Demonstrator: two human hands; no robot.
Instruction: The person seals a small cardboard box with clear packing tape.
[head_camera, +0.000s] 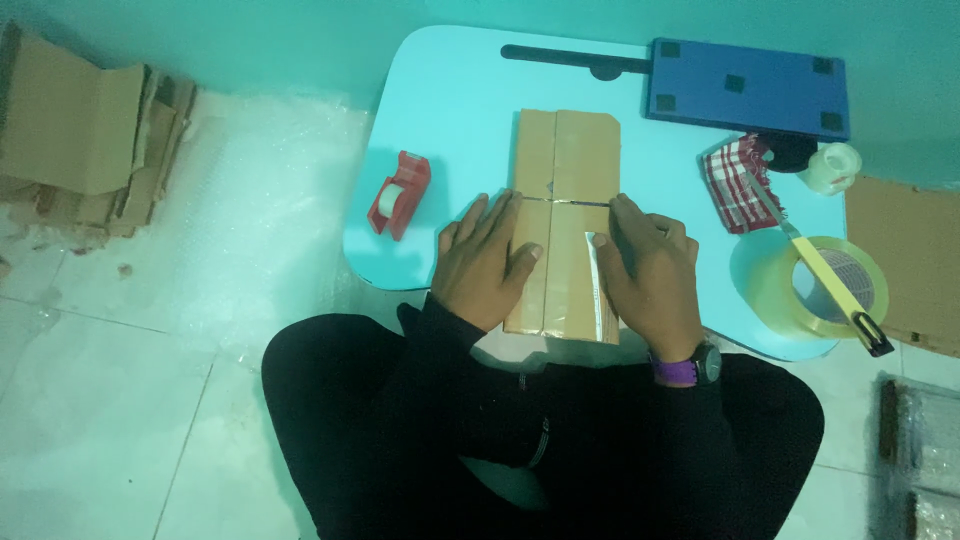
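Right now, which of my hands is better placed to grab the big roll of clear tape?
The right hand, probably. It rests on the right edge of the cardboard parcel, and the big tape roll lies just to its right on the blue table. The left hand would have to cross the parcel.

A brown cardboard box (562, 220) lies on a light blue table (450, 100). The tape dispenser (399, 194) is red, the cloth (738, 183) red-and-white checked, the board (748, 88) dark blue.

Red tape dispenser (399, 194), blue board (748, 88)
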